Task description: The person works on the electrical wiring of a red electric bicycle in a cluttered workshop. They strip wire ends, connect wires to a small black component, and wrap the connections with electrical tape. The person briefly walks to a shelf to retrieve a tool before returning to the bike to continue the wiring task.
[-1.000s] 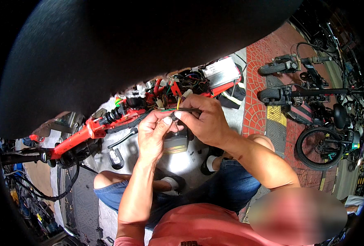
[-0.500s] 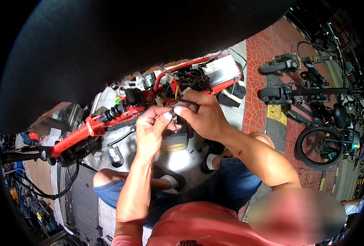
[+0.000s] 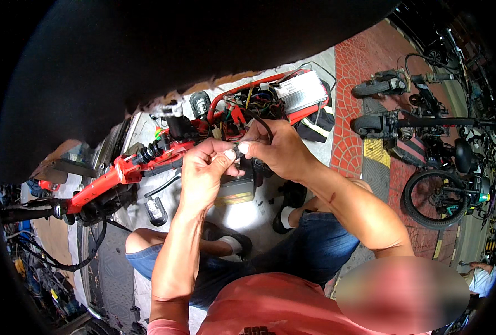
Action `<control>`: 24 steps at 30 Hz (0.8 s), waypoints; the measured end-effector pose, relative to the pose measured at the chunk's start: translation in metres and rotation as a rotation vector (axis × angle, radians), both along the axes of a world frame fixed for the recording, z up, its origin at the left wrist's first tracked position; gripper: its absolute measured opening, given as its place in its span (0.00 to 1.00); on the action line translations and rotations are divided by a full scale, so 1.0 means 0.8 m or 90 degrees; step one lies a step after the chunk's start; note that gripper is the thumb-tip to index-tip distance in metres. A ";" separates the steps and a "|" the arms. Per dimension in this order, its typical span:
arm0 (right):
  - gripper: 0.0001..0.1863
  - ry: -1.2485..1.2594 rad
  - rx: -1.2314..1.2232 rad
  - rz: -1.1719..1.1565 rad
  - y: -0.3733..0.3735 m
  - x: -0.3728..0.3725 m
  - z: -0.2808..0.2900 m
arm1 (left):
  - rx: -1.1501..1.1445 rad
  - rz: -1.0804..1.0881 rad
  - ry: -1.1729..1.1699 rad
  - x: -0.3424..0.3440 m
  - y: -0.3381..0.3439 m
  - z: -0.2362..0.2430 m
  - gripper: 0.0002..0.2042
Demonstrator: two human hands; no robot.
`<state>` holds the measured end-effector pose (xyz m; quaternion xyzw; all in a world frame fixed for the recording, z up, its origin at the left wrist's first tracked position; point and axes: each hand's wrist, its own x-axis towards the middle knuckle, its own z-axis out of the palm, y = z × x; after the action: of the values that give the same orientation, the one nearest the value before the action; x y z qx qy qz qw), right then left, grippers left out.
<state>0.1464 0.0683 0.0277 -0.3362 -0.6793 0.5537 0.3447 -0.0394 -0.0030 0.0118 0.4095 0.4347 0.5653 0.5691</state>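
Both bare hands meet over the wiring of a red frame (image 3: 94,194), which lies on the pale floor (image 3: 147,286). We see the left hand (image 3: 210,166) with thumb and forefinger pinched together; whatever bit sits between those tips is too small for us to tell. The right hand (image 3: 276,149) is clamped on a dark cable (image 3: 267,127), thumb tip up against the left hand's fingertips. That cable is our main change: half a second ago it lay low across the right hand's fingers, now it arcs up over them, its upper end toward the wire bundle (image 3: 259,100) in the frame. Left hand and forearm have slid slightly left. Under the hands, a black box (image 3: 238,188) with a yellowish side stands on the pale floor, same spot as before. A silver finned box (image 3: 301,90) rests at the frame's right end, near the pale floor's right edge, where the red paving (image 3: 348,145) begins; we note no move there. One pedal (image 3: 156,212) lies left of the black box, unchanged; the far pedal (image 3: 200,104), near the pale floor's upper edge, shows more clearly now below the dark overhang (image 3: 164,50). Lower right, we get more of another person's white garment (image 3: 483,281) than earlier.
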 end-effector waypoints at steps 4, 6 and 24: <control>0.05 0.054 -0.058 0.011 -0.002 -0.009 0.006 | -0.006 -0.010 -0.019 -0.004 0.001 -0.003 0.06; 0.06 0.085 -0.140 0.052 -0.002 -0.005 0.024 | -0.006 -0.020 -0.036 -0.006 -0.001 0.001 0.07; 0.07 -0.021 -0.020 -0.047 -0.020 0.009 0.015 | -0.003 -0.118 0.155 -0.026 0.012 0.020 0.11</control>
<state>0.1537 0.0522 0.0395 -0.3755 -0.6632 0.5457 0.3484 -0.0605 0.0070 0.0275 0.5122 0.4623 0.4553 0.5627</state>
